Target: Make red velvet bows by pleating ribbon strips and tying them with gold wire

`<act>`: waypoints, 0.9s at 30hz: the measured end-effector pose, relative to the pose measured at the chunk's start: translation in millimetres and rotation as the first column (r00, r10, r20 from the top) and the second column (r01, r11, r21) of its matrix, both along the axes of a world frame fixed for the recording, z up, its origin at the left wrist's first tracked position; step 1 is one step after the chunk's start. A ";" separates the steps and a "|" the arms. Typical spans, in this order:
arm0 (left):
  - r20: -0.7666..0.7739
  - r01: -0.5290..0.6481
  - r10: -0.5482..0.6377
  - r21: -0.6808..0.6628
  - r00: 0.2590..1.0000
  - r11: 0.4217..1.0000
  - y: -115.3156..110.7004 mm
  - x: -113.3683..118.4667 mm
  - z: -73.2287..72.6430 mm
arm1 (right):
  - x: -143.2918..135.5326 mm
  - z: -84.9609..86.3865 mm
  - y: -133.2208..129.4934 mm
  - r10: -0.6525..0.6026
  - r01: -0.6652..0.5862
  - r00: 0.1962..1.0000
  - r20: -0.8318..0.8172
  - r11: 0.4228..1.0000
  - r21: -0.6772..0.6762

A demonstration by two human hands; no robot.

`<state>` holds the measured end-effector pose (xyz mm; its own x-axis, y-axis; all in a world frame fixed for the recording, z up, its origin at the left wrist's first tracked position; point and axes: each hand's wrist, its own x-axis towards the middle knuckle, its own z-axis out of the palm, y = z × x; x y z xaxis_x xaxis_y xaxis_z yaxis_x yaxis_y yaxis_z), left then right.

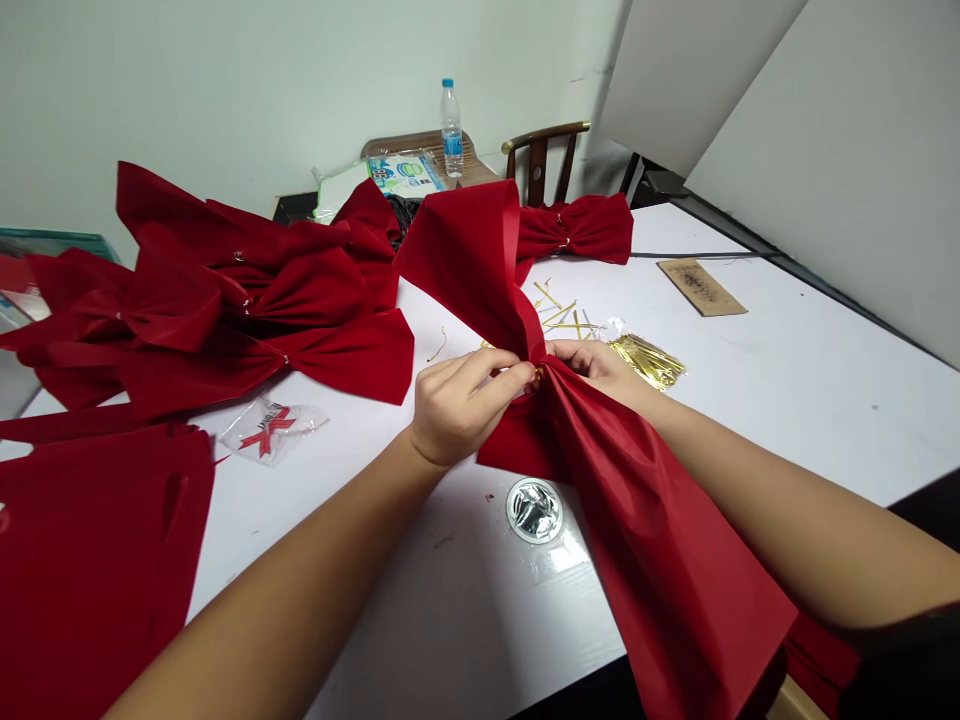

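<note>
A large red fabric bow [637, 480] is pinched together at its middle, one end rising to the back, the other hanging toward the front right. At the pinch, my left hand [469, 400] has thumb and fingers closed on a small gold twist tie [538, 373]. My right hand [589, 362] grips the gathered fabric from the other side, its fingertips partly hidden behind the cloth. Loose gold ties [562, 312] and a bundle of gold ties [649, 360] lie just beyond my right hand.
Finished red bows [300, 290] are heaped at the left, with flat red fabric [105, 560] in front. On the white table [832, 400] lie a plastic bag [271, 430], a silver disc [534, 510] and a brown card [701, 287]. A water bottle [451, 130] and chair [538, 165] stand behind.
</note>
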<state>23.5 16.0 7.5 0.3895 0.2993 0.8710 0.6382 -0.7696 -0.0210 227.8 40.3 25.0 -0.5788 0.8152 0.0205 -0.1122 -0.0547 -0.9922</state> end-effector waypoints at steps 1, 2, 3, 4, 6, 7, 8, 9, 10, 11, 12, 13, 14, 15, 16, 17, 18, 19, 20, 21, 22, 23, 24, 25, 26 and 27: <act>-0.005 0.001 -0.001 -0.008 1.000 1.000 -0.2 -0.4 0.1 | -0.1 -0.2 0.2 -0.003 0.003 1.000 -0.001 1.000 0.002; -0.011 0.003 -0.003 -0.013 1.000 1.000 -0.3 -0.8 0.1 | -0.2 -0.3 0.5 -0.011 0.011 1.000 -0.001 1.000 0.011; -0.017 0.004 -0.005 -0.017 1.000 1.000 -0.3 -1.1 0.1 | -0.3 -0.5 0.9 -0.021 0.021 1.000 0.000 1.000 0.023; -0.022 0.006 -0.007 -0.018 1.000 1.000 -0.3 -1.3 0.0 | -0.5 -0.6 1.1 -0.034 0.034 0.999 0.002 0.999 0.036; -0.038 0.007 -0.008 -0.015 0.999 1.000 -0.2 -1.4 -0.2 | -0.8 -0.7 1.3 -0.055 0.055 0.998 0.007 0.997 0.053; -0.050 0.004 -0.005 -0.010 0.999 1.000 -0.1 -1.3 -0.3 | -0.9 -0.7 1.2 -0.061 0.060 0.998 0.010 0.997 0.057; -0.061 0.000 0.000 -0.004 0.998 1.000 -0.1 -1.1 -0.2 | -0.9 -0.8 1.0 -0.065 0.064 0.998 0.010 0.996 0.057; -0.070 -0.005 0.005 0.001 0.998 1.000 -0.1 -0.8 -0.1 | -0.9 -1.0 0.8 -0.069 0.068 0.998 0.008 0.996 0.057; -0.076 -0.007 0.008 0.005 0.997 1.000 -0.2 -0.6 0.2 | -0.9 -1.3 0.6 -0.073 0.073 0.997 0.004 0.996 0.057; -0.079 -0.007 0.008 0.007 0.997 1.000 -0.3 -0.3 0.6 | -0.8 -1.7 0.4 -0.078 0.078 0.997 0.001 0.995 0.058; -0.078 -0.003 0.004 0.008 0.997 1.000 -0.4 -0.1 0.9 | -0.6 -2.1 0.3 -0.083 0.083 0.997 0.000 0.995 0.063; -0.076 0.001 0.000 0.007 0.997 1.000 -0.6 0.0 1.3 | -0.4 -2.3 0.2 -0.089 0.088 0.996 0.005 0.994 0.071; -0.076 0.004 -0.003 0.006 0.997 1.000 -0.7 0.2 1.5 | -0.3 -2.4 0.1 -0.095 0.093 0.995 0.015 0.992 0.083; -0.076 0.005 -0.004 0.004 0.997 1.000 -0.9 0.5 1.6 | -0.2 -2.4 0.1 -0.100 0.097 0.995 0.028 0.991 0.097; -0.073 0.002 -0.002 -0.002 0.997 1.000 -1.1 0.8 1.5 | 0.0 -2.2 0.0 -0.105 0.100 0.994 0.039 0.989 0.112; -0.066 -0.004 0.003 -0.012 0.998 1.000 -1.2 1.4 1.2 | 0.0 -1.9 -0.1 -0.110 0.103 0.993 0.048 0.987 0.126; -0.054 -0.009 0.008 -0.023 0.998 1.000 -1.3 2.1 0.8 | 0.1 -1.7 -0.2 -0.113 0.104 0.992 0.054 0.985 0.138; -0.039 -0.013 0.012 -0.034 0.999 0.999 -1.3 3.1 0.2 | 0.0 -1.6 -0.3 -0.115 0.105 0.992 0.057 0.983 0.150; -0.019 -0.015 0.014 -0.044 1.000 0.999 -1.4 4.2 -0.3 | -0.1 -1.9 -0.3 -0.119 0.109 0.991 0.058 0.981 0.160; 0.004 -0.018 0.018 -0.054 1.000 0.998 -1.5 5.4 -0.7 | -0.3 -2.4 -0.2 -0.128 0.116 0.990 0.057 0.978 0.171; 0.028 -0.022 0.024 -0.067 0.999 0.997 -1.6 6.8 -0.9 | -0.6 -3.3 -0.2 -0.144 0.132 0.988 0.054 0.974 0.186; 0.052 -0.027 0.032 -0.088 0.998 0.996 -1.8 8.2 -0.8 | -1.1 -4.3 -0.3 -0.167 0.154 0.985 0.049 0.967 0.204; 0.076 -0.029 0.039 -0.119 0.996 0.992 -2.1 9.8 -0.2 | -1.6 -5.4 -0.4 -0.194 0.180 0.980 0.041 0.958 0.225; 0.104 -0.024 0.041 -0.161 0.994 0.987 -2.6 11.6 0.8 | -2.3 -6.4 -0.7 -0.220 0.205 0.975 0.033 0.947 0.248; 0.142 -0.009 0.040 -0.217 0.989 0.976 -3.3 13.7 2.3 | -3.0 -7.2 -1.3 -0.245 0.229 0.969 0.025 0.934 0.275; 0.196 0.021 0.038 -0.289 0.980 0.957 -4.2 16.2 4.3 | -3.7 -7.6 -2.1 -0.269 0.252 0.963 0.015 0.918 0.305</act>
<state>39.7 11.8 11.8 0.2146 0.5518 0.8059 0.6137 -0.7181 0.3283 224.0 38.2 17.3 -0.3540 0.8986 0.2594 -0.0264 0.2676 -0.9632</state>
